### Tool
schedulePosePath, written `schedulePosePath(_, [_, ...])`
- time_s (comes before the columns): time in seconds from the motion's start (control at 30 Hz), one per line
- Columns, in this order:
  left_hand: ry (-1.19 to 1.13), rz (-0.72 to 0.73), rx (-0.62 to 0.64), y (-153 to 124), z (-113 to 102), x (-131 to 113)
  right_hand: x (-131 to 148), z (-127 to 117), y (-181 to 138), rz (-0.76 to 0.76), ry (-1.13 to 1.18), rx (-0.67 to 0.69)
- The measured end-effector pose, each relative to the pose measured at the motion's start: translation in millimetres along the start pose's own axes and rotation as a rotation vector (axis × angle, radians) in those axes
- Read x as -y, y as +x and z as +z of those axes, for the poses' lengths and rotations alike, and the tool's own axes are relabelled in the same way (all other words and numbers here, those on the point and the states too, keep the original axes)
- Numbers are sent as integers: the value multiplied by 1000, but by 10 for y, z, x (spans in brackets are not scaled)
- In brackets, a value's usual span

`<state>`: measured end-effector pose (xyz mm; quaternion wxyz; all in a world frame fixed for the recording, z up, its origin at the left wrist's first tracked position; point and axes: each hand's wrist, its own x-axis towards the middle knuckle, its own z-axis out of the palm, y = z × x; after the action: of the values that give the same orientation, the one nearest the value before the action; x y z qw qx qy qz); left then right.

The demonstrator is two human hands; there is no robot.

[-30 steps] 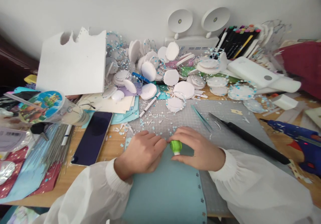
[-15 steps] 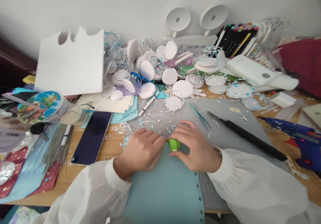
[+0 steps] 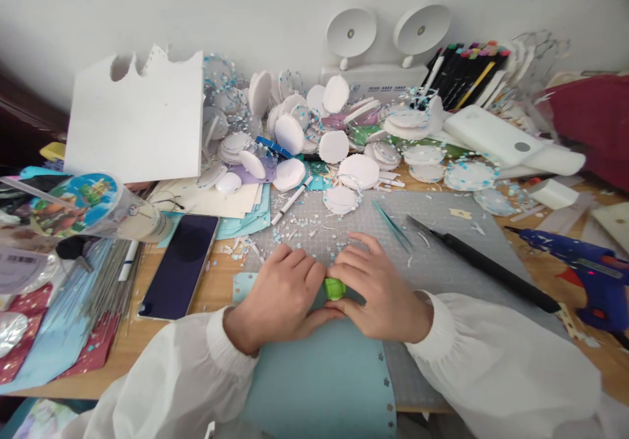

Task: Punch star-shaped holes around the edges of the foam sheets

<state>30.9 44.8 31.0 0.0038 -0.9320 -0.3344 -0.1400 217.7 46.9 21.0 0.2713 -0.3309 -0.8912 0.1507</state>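
Observation:
My left hand [image 3: 280, 295] lies curled on a light blue paper sheet [image 3: 319, 373] at the front of the grey cutting mat [image 3: 442, 255], pressing the sheet down. My right hand [image 3: 381, 291] is closed around a small green punch [image 3: 335, 288] at the sheet's upper edge; only its green top shows between the two hands. My left thumb touches the punch too. Small punched holes run along the sheet's right edge. Tiny paper bits are scattered on the mat just beyond my fingers.
A dark phone [image 3: 179, 265] lies left of the mat. Tweezers [image 3: 393, 226] and a black tool [image 3: 486, 268] lie right of my hands, a blue glue gun [image 3: 584, 262] further right. White foam discs [image 3: 361, 170] pile up behind, beside a white foam board [image 3: 135, 121].
Both hands and the green punch have slid a little to the left along the sheet's edge. More of the punch is covered by my fingers than before.

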Motion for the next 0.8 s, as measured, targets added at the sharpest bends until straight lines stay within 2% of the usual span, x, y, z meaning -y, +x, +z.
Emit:
schedulePosePath(0.17, [2, 14, -39, -10, -7, 1, -5, -18, 12, -11, -4, -9])
schedulePosePath(0.37, [1, -52, -34, -17, 26, 0, -34, -17, -7, -22, 32, 0])
schedulePosePath(0.6, [-32, -102, 39, -24, 4, 38, -64, -34, -10, 55, 127, 31])
schedulePosePath(0.8, [-13, -100, -3, -27, -32, 59, -149, -62, -47, 84, 183, 45])
